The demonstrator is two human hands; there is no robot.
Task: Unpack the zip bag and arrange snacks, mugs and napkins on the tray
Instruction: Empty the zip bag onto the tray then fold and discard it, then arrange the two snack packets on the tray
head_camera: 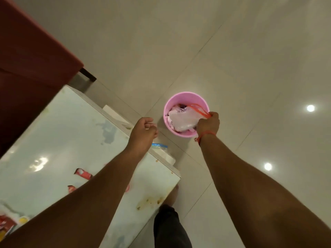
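A clear zip bag with a red seal strip (182,117) is held over the pink bin (186,135) on the floor, just off the far right corner of the worktop (62,140); the red strip is pinched in the curled fingers (212,115) of the right hand (208,123). The left hand (143,130) is seen loosely curled and empty above the worktop's right edge, beside a second zip bag with a blue seal (160,146) lying at that edge. That blue-sealed bag lies directly below the left hand, so it is judged the nearer hand for it, while red snack packets (83,173) are left nearer the worktop's near edge.
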